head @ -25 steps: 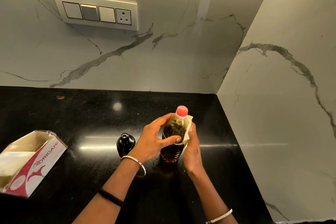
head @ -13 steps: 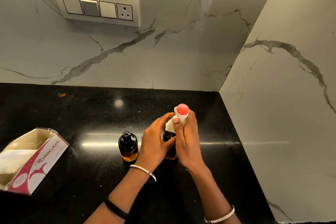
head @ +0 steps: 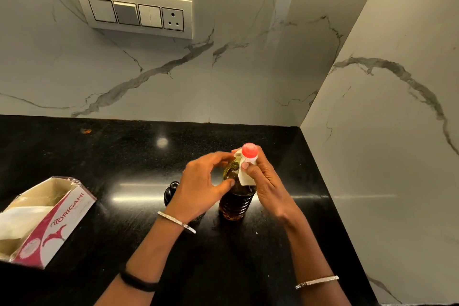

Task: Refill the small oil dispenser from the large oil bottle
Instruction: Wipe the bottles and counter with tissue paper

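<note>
Gripping large oil bottle (head: 236, 202) — left hand (head: 198, 189) around shoulder, right hand (head: 265, 179) pinching tissue (head: 244, 177) at neck.

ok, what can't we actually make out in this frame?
- Small oil dispenser, head view: mostly hidden behind the left hand; fill level unreadable.
- Large oil bottle neck: covered by a tissue and the right hand; cap tightness unknown.
- Tissue box: cut off by the left edge.
</note>
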